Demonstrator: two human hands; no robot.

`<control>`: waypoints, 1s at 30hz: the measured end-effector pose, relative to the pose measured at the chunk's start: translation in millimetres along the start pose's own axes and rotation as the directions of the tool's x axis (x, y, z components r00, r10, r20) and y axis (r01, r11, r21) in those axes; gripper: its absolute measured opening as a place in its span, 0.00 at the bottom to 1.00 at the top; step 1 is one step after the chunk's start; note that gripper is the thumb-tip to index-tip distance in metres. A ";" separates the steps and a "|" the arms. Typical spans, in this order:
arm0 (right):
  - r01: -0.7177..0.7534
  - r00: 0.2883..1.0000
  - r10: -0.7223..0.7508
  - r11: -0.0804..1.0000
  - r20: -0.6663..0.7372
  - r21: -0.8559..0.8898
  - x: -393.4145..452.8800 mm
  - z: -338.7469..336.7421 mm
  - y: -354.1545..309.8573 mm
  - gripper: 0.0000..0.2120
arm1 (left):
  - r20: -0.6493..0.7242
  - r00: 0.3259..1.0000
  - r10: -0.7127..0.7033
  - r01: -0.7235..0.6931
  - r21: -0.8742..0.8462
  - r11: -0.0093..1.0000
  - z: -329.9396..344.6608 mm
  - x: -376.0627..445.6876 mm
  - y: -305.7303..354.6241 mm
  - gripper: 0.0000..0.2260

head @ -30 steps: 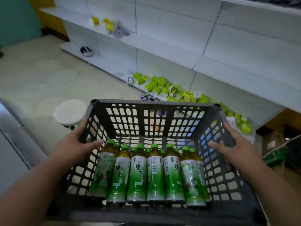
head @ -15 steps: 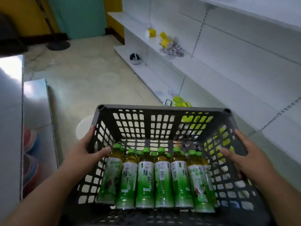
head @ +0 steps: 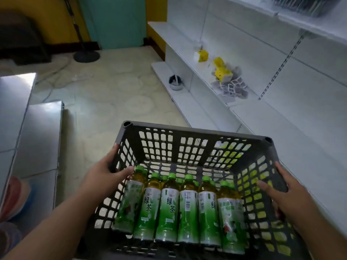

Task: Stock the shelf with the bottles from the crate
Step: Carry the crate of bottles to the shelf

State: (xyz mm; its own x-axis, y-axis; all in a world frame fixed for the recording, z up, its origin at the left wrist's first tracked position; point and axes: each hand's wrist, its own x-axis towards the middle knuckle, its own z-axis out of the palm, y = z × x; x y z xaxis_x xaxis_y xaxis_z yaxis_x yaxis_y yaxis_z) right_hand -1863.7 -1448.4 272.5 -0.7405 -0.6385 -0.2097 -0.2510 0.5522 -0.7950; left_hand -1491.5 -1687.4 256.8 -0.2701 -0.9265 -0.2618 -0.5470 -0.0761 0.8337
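I carry a dark grey lattice crate (head: 197,131) in front of me, above the floor. Several green tea bottles (head: 168,209) with green caps and green-white labels lean in a row at its near side. My left hand (head: 102,174) grips the crate's left wall, thumb inside by the leftmost bottle. My right hand (head: 281,192) grips the right wall, fingers curled over the rim. The white shelf unit (head: 281,117) runs along the right, its boards mostly bare.
On the middle shelf board lie yellow boxes (head: 221,71) and a heap of small packets (head: 231,86). A dark round object (head: 175,82) sits on the bottom board. Shiny metal counters (head: 37,132) stand left. A fan base (head: 86,56) and cable lie on the tiled floor.
The view has swung left along the shelf with the crate. The green packs on the bottom board now show only through the lattice. Both hands keep their grip.
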 end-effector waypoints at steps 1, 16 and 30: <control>0.023 1.000 -0.023 1.000 0.010 0.006 33.0 8.4 -9.2 0.46 | -0.018 1.000 -0.004 0.004 -0.006 1.000 3.7 22.9 5.1 0.41; 0.214 0.951 -0.195 0.975 0.239 -0.058 386.7 181.7 -244.4 0.41 | -0.256 0.955 -0.149 0.119 -0.128 0.985 -66.8 332.7 44.7 0.44; 0.319 0.886 -0.266 0.944 0.381 -0.083 586.8 446.1 -428.0 0.36 | -0.380 0.876 -0.297 0.285 -0.090 0.954 -239.0 583.7 15.1 0.44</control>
State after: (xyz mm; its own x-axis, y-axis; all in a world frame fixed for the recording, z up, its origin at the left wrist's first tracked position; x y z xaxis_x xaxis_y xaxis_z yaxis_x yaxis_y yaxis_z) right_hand -1912.7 -2298.6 235.8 -0.3515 -0.9165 -0.1911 -0.5251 0.3620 -0.7702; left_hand -1468.0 -2317.4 232.7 0.2271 -0.9290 -0.2923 -0.5277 -0.3697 0.7648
